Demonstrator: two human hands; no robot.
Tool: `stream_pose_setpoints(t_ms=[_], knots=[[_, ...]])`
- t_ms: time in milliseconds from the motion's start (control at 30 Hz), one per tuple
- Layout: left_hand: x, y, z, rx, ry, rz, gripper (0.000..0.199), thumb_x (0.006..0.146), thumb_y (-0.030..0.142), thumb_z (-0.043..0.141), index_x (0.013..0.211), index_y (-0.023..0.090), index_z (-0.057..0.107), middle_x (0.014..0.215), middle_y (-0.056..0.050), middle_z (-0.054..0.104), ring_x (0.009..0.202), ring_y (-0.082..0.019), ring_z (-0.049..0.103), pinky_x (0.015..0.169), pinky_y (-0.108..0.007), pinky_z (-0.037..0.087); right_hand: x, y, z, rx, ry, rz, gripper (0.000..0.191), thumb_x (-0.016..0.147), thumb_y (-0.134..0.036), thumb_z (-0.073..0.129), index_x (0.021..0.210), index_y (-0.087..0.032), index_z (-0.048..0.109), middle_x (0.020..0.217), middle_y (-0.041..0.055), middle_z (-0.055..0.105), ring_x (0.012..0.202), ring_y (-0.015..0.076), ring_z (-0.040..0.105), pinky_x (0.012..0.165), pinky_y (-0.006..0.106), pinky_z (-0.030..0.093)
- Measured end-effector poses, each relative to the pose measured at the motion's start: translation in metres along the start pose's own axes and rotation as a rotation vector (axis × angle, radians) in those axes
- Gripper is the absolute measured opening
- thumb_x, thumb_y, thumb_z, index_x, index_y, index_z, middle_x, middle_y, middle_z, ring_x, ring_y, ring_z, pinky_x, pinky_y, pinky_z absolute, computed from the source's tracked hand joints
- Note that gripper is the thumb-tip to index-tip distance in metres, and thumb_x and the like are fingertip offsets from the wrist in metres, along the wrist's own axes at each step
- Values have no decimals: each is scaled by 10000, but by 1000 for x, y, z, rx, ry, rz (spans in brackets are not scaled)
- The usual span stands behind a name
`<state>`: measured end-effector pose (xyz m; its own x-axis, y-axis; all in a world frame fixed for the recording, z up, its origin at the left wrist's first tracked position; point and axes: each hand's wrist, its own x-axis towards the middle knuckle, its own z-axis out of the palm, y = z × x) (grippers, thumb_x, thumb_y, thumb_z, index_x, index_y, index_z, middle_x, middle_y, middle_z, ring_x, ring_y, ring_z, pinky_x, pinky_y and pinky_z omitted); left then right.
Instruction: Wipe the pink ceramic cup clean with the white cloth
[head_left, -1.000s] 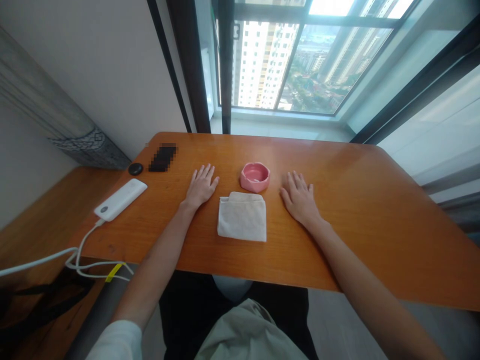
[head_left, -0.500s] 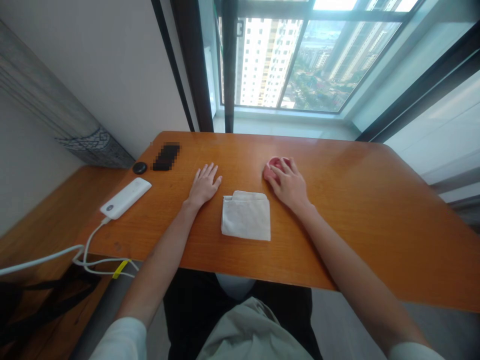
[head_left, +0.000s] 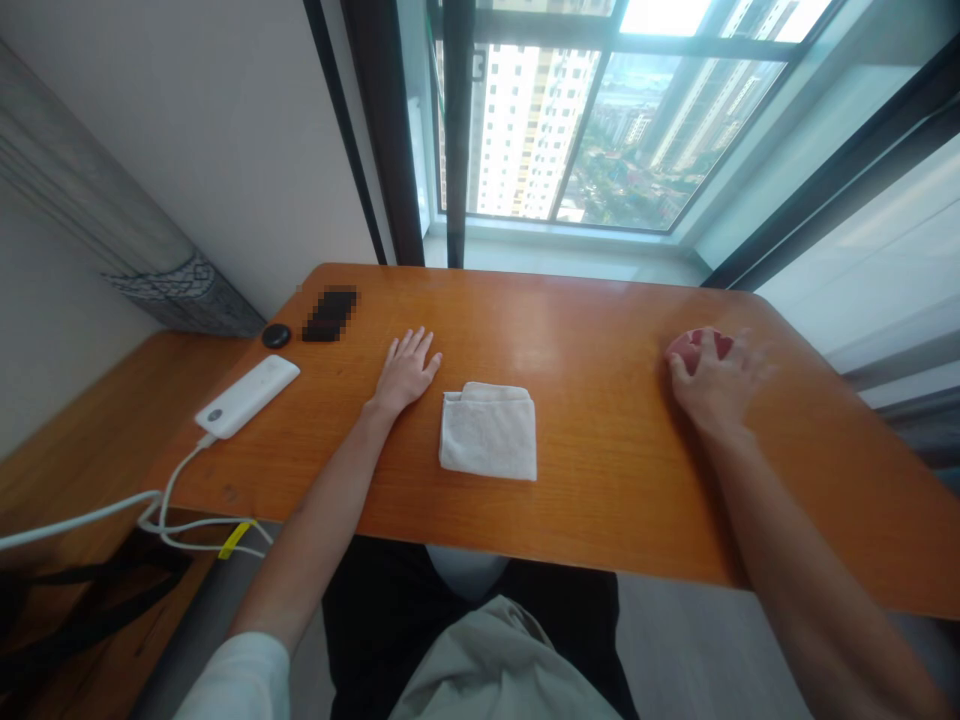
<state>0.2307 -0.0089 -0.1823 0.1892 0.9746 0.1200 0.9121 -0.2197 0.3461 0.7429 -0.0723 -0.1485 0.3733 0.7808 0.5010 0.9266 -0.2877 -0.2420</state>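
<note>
My left hand (head_left: 405, 373) lies palm down on the wooden table (head_left: 600, 440), fingers spread, holding nothing. Just to its right is a folded white cloth (head_left: 488, 435), lying flat. Toward the table's far right, a round pink object (head_left: 686, 350) sits under the thumb and index side of my right hand (head_left: 720, 380). The fingers of that hand are apart and blurred, reaching past the object's right side. Part of the pink object is hidden by the hand, and what it is cannot be made out.
At the table's left end are a white power bank (head_left: 249, 398) with a white cable (head_left: 171, 485), a round black object (head_left: 277, 336) and a pixelated dark item (head_left: 330, 314). A window (head_left: 555, 130) is beyond the back edge. A curtain (head_left: 180, 285) hangs at the left.
My right hand and the pink object have moved right across the table, away from the cloth. The fingers of that hand are now spread wider. My left hand rests as before.
</note>
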Motion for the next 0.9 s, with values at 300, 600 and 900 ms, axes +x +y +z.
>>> stream_pose_setpoints(t_ms=[300, 600, 900], knots=[[2, -1, -2, 73, -27, -7, 672, 1152, 482, 361, 1733, 149, 420, 1851, -117, 337, 1756, -301, 270, 1452, -522, 183, -176, -222, -44, 342, -401, -876, 736, 1149, -490, 487, 1783, -156, 319, 1887, 139, 205, 1766, 393, 153, 1417, 702, 226], [0, 1, -2, 107, -9, 0, 669, 1160, 501, 338, 1738, 174, 422, 1847, -97, 354, 1751, -287, 287, 1456, -503, 213, -151, -102, -37, 30, -465, -507, 694, 1161, -533, 299, 1812, -294, 263, 1863, 53, 289, 1756, 366, 205, 1426, 646, 209], [-1, 4, -2, 101, -12, -4, 683, 1158, 490, 335, 1736, 135, 419, 1850, -106, 343, 1754, -299, 277, 1460, -510, 200, -102, 88, -47, -184, -362, 118, 868, 1067, -672, 124, 1830, -261, 174, 1854, 174, 325, 1716, 502, 259, 1301, 847, 292]])
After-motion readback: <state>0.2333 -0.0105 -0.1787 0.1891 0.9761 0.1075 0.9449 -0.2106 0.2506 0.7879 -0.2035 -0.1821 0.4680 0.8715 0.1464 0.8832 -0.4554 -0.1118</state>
